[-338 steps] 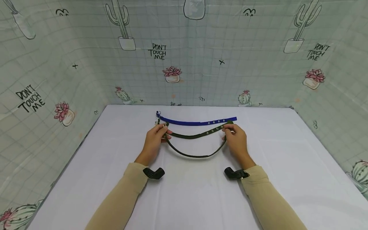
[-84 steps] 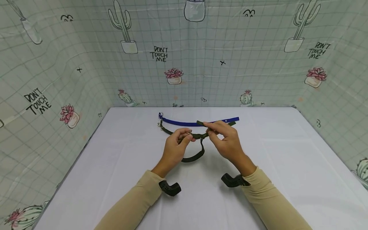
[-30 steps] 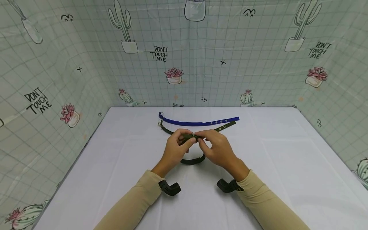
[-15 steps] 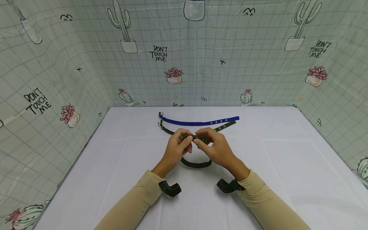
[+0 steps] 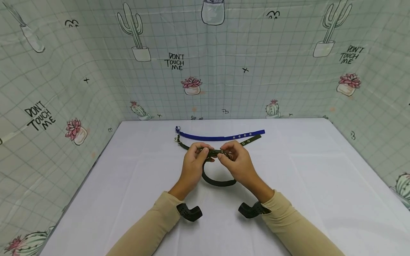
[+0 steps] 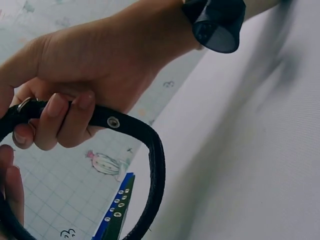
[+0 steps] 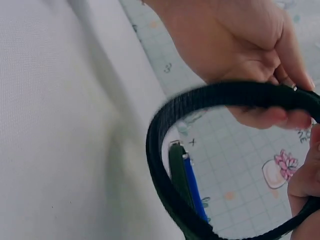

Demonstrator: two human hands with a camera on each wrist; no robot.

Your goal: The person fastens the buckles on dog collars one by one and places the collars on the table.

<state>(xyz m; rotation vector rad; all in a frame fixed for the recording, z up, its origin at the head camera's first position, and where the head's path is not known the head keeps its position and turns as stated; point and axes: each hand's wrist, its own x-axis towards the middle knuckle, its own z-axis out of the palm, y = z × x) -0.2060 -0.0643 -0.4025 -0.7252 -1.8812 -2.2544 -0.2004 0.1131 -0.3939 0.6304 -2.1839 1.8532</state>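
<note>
Both hands hold a dark green pet collar (image 5: 219, 184), bent into a loop that hangs toward me above the white table. My left hand (image 5: 191, 165) pinches the strap at the top of the loop; in the left wrist view its fingers curl round the collar (image 6: 157, 165) beside an eyelet (image 6: 114, 122). Right across from it, my right hand (image 5: 238, 161) grips the collar near its metal fittings (image 5: 226, 154), thumb and fingertips close to the left ones. Most of the buckle area is covered by fingers. In the right wrist view the loop (image 7: 155, 145) shows its smooth outer side.
Behind the hands a blue collar (image 5: 205, 138) lies stretched out on the white table (image 5: 288, 177), its eyelets to the right. Another green collar (image 5: 253, 140) lies just in front of it, partly hidden by the hands. A printed cloth (image 5: 224, 92) surrounds the table.
Earlier the held collar hung as an open strap between spread hands. The hands have come together and its ends now overlap in a loop; the raised strap end has gone down among the fingers.
</note>
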